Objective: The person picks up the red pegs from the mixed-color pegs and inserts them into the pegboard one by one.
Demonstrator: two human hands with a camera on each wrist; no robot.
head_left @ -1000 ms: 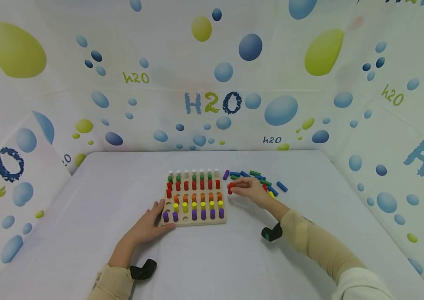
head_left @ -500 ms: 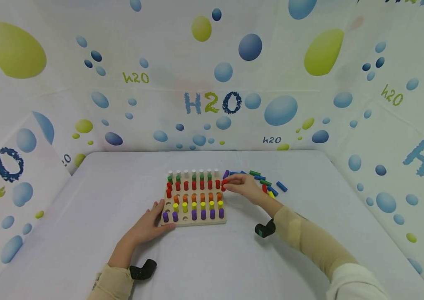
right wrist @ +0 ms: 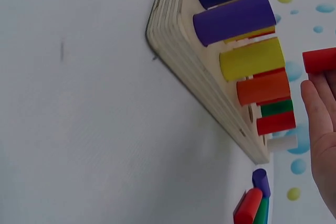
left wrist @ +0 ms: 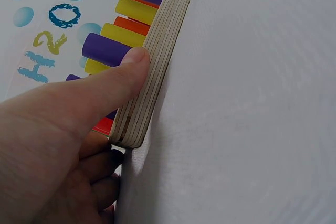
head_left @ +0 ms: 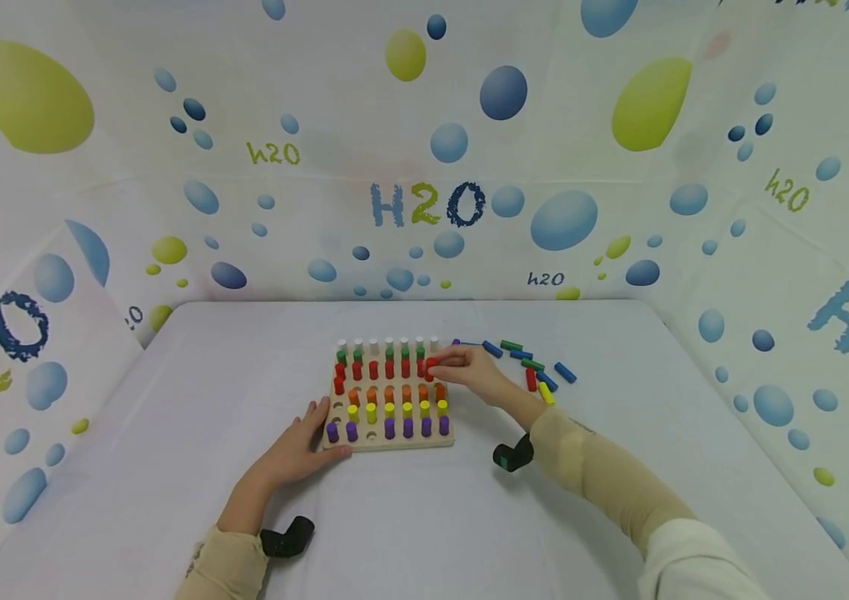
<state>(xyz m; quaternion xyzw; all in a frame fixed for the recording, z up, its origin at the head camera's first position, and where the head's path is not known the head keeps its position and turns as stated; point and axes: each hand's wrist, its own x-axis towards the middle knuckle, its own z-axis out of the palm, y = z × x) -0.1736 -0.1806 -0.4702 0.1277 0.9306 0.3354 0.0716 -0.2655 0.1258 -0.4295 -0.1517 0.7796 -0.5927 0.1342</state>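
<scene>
A wooden pegboard (head_left: pixel 394 447) stands on the table with rows of white, green, red, orange, yellow and purple pegs upright in it. Some holes are bare, mostly toward its left side and one in the purple row. My left hand (head_left: pixel 292 452) holds the board's front left corner, the thumb (left wrist: pixel 134 64) on the front edge and the fingers along the left side. Between thumb and fingers, my right hand (head_left: pixel 478 375) pinches a red peg (head_left: pixel 431 369) over the right end of the red row. In the right wrist view this red peg (right wrist: pixel 319 60) is above the standing pegs.
Loose pegs lie right of the board, among them a red peg (head_left: pixel 531 380), a yellow peg (head_left: pixel 546 393) and several blue and green ones. A purple peg (right wrist: pixel 261 182) lies by the board's far right corner. A patterned sheet (head_left: pixel 319 217) hangs behind the table.
My right hand has moved left with the red peg, from beside the board to over its right part. The left hand has stayed at the corner.
</scene>
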